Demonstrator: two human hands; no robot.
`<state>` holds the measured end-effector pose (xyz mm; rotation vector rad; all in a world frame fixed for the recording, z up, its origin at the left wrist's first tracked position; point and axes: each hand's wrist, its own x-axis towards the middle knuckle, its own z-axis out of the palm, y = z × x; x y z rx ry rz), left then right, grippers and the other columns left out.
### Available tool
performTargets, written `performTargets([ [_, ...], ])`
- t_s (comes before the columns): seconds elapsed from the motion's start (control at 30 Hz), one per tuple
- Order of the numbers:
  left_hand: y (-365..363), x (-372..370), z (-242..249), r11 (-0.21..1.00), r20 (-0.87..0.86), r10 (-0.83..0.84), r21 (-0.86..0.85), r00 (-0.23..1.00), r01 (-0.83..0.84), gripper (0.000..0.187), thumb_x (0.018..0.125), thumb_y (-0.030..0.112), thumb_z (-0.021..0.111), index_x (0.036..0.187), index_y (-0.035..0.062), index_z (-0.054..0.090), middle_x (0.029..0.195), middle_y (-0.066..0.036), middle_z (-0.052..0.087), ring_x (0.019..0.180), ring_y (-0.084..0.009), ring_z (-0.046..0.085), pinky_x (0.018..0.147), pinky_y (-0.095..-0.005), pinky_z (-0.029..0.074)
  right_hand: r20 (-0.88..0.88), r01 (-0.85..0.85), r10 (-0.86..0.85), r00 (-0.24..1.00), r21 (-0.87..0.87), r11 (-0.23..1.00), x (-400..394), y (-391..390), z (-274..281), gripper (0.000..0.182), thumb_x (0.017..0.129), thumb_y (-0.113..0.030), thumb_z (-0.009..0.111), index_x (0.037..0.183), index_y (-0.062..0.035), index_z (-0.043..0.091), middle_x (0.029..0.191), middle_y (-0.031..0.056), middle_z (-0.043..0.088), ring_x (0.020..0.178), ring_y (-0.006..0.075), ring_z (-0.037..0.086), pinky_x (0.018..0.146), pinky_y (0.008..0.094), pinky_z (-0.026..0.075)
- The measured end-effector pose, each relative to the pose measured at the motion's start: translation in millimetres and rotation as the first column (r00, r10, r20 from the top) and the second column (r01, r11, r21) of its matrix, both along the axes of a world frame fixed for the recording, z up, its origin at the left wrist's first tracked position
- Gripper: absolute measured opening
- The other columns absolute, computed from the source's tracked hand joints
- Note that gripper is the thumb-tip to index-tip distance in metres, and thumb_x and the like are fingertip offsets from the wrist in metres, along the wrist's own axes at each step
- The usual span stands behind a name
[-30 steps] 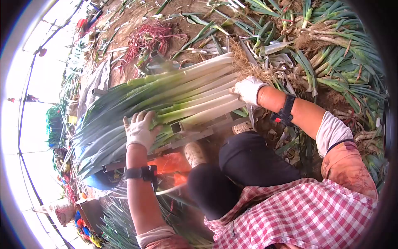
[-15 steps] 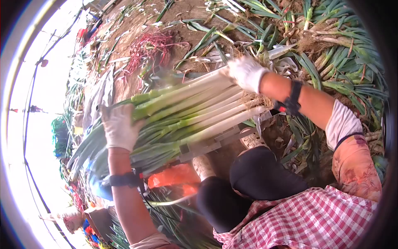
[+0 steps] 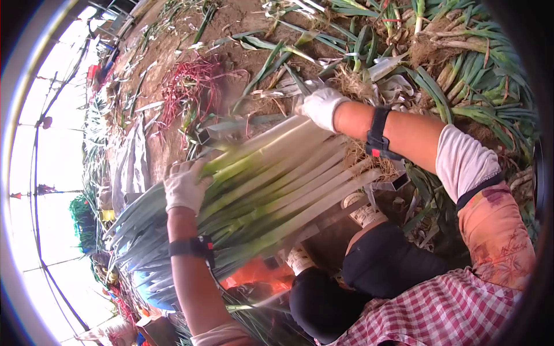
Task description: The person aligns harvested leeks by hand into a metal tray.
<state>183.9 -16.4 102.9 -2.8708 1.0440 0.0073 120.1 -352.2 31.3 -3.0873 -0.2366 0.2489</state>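
Observation:
A broad row of leeks lies side by side in front of me, white stems and roots to the right, green leaves to the left. My left hand, in a white glove, rests on the leaves at the row's far edge with its thumb apart from the fingers. My right hand, gloved too, is closed at the white end of the farthest leek; its fingertips are partly hidden. Under the row, parts of a metal frame show at the right end.
Leeks with roots and leaves are heaped at the right. A tangle of red ties lies on the soil floor among loose leaves. An orange plastic bag is below the row, near my shoes. Blue plastic lies at the lower left.
My left hand has moved right and down along the leaves, its fingers less spread. My right hand has shifted left at the white ends. The view has turned slightly.

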Motion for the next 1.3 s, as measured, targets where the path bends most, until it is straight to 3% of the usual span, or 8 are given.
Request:
performTargets([
  [0.33,-6,-22,-3,0.988,0.070,0.048,0.142,0.996,-0.057,0.039,0.072,0.031,0.068,0.107,0.0168,0.058,0.101,-0.006,0.059,0.100,-0.0256,0.052,0.087,-0.0404,0.036,-0.155,-0.054,0.062,0.986,0.058,0.997,-13,-2,22,0.031,0.079,-0.010,0.052,0.109,-0.0123,0.059,0.105,0.0136,0.060,0.096,0.0298,0.059,0.082,0.0373,0.048],
  [0.47,0,-45,-8,0.994,0.137,-0.007,0.105,0.991,-0.008,0.036,0.071,0.027,0.067,0.103,0.0158,0.056,0.096,-0.004,0.057,0.094,-0.0243,0.052,0.092,-0.0413,0.033,-0.164,-0.184,0.183,0.969,0.013,0.983,-1,19,32,0.036,0.080,-0.019,0.052,0.115,-0.0094,0.053,0.108,0.0179,0.053,0.100,0.0339,0.055,0.086,0.0407,0.044],
  [0.6,2,-53,-11,0.999,0.130,-0.002,0.048,0.992,-0.004,0.036,0.070,0.024,0.067,0.102,0.0134,0.055,0.095,-0.004,0.057,0.094,-0.0240,0.053,0.093,-0.0413,0.033,-0.233,-0.086,0.158,0.960,0.294,0.952,28,85,46,0.045,0.085,-0.037,0.045,0.115,-0.0045,0.053,0.109,0.0200,0.056,0.101,0.0361,0.055,0.086,0.0435,0.044],
  [0.73,6,-56,-13,1.000,0.151,-0.009,-0.001,0.989,0.009,0.036,0.070,0.023,0.067,0.103,0.0132,0.054,0.095,-0.004,0.057,0.094,-0.0239,0.053,0.093,-0.0423,0.034,-0.325,-0.032,0.145,0.934,0.327,0.944,44,121,14,0.045,0.088,-0.041,0.038,0.109,-0.0062,0.059,0.110,0.0194,0.058,0.105,0.0340,0.054,0.089,0.0422,0.042],
  [0.87,8,-56,-6,0.997,0.155,-0.043,0.070,0.987,0.032,0.036,0.070,0.023,0.066,0.103,0.0133,0.054,0.095,-0.005,0.057,0.092,-0.0246,0.054,0.091,-0.0414,0.036,-0.213,0.096,-0.008,0.977,0.408,0.908,26,131,-5,0.040,0.088,-0.034,0.037,0.103,-0.0084,0.063,0.108,0.0154,0.060,0.103,0.0292,0.056,0.089,0.0405,0.042],
  [0.97,2,-54,10,0.989,0.093,-0.050,0.140,0.994,0.037,0.035,0.070,0.023,0.067,0.102,0.0144,0.055,0.093,-0.004,0.058,0.091,-0.0252,0.055,0.088,-0.0403,0.038,0.196,-0.016,-0.087,0.977,0.470,0.882,9,131,-12,0.033,0.088,-0.034,0.041,0.090,-0.0094,0.063,0.093,0.0122,0.061,0.089,0.0283,0.058,0.081,0.0409,0.044],
  [1.1,-1,-49,29,0.968,0.054,-0.060,0.247,0.997,0.045,0.034,0.071,0.024,0.067,0.102,0.0153,0.056,0.093,-0.005,0.059,0.089,-0.0255,0.056,0.083,-0.0398,0.040,0.369,-0.167,-0.082,0.926,0.594,0.787,-8,126,-19,0.028,0.088,-0.033,0.046,0.091,-0.0112,0.064,0.091,0.0096,0.062,0.091,0.0270,0.057,0.080,0.0405,0.042],
  [1.3,-10,-19,50,0.965,0.006,-0.028,0.261,1.000,0.026,0.028,0.073,0.025,0.064,0.099,0.0126,0.060,0.095,-0.008,0.061,0.093,-0.0276,0.055,0.088,-0.0410,0.038,0.180,-0.069,-0.065,0.982,0.648,0.759,-9,114,-9,0.036,0.089,-0.038,0.045,0.094,-0.0088,0.064,0.094,0.0102,0.062,0.090,0.0272,0.057,0.083,0.0385,0.040],
])
